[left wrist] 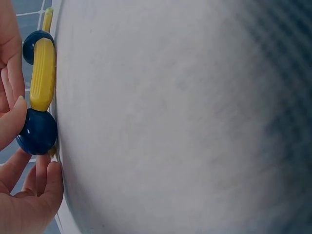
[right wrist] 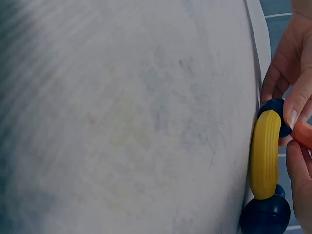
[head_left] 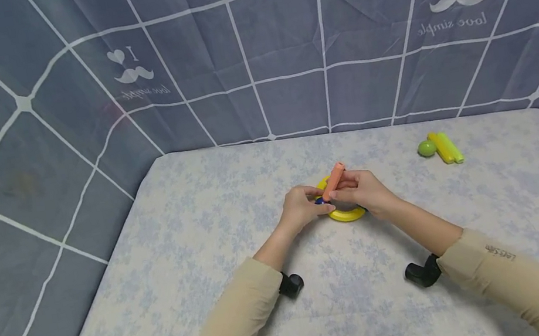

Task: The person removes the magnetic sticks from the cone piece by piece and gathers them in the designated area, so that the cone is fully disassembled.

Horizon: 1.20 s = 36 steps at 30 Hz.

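At the middle of the pale table (head_left: 203,220), the left hand (head_left: 302,209) pinches a blue ball (left wrist: 38,132) on a yellow ring (head_left: 348,215) while the right hand (head_left: 367,192) grips an orange stick (head_left: 334,180), its near end just beside that ball.

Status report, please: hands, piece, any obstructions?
Left hand grips blue ball. Right hand pinches orange stick, one end near the ball. Nothing visibly blocking.
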{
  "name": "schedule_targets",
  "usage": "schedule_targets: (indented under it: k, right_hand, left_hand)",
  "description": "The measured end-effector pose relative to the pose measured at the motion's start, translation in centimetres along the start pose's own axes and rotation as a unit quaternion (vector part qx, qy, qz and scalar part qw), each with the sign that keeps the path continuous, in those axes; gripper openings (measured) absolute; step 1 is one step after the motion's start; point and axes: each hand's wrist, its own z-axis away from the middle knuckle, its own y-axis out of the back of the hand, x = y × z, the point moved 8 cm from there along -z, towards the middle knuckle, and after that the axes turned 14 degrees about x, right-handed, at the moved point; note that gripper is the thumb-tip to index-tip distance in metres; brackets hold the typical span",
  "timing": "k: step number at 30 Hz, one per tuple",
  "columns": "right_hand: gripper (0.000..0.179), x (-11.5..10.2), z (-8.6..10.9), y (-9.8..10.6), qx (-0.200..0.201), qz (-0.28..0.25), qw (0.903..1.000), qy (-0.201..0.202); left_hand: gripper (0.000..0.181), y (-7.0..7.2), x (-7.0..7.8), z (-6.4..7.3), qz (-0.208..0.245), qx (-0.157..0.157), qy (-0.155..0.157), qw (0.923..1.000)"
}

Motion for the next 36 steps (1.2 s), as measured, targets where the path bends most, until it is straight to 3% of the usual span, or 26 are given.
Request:
schedule_targets:
  k: [13, 19, 25, 31, 36]
  right_hand:
    - [0.027, 0.4, -1.1, -1.0, 0.014, 0.046, 0.9988, 0.012]
    - [0.023, -0.4, -0.9, -1.4, 0.025, 0.081, 0.9943, 0.064]
    - [0.021, -1.5, -0.4, -1.5, 0.049, 0.148, 0.9762, 0.151]
    - [0.021, -1.4, -0.5, -1.3, 0.058, 0.135, 0.9795, 0.137]
    - [0.024, -1.4, -0.8, -0.8, 0.059, 0.096, 0.9891, 0.096]
  left_hand:
    - [0.032, -0.2, 0.3, 0.4, -0.012, 0.005, -0.014, 0.9998]
    - [0.033, -0.2, 0.0, 0.2, -0.020, 0.010, -0.003, 0.9997]
    - [0.031, -0.1, 0.1, 0.2, -0.023, 0.012, -0.003, 0.9997]
    - [0.030, -0.1, 0.1, 0.2, -0.021, 0.011, 0.001, 0.9997]
    - [0.030, 0.0, 0.2, 0.2, -0.028, 0.016, -0.003, 0.9995]
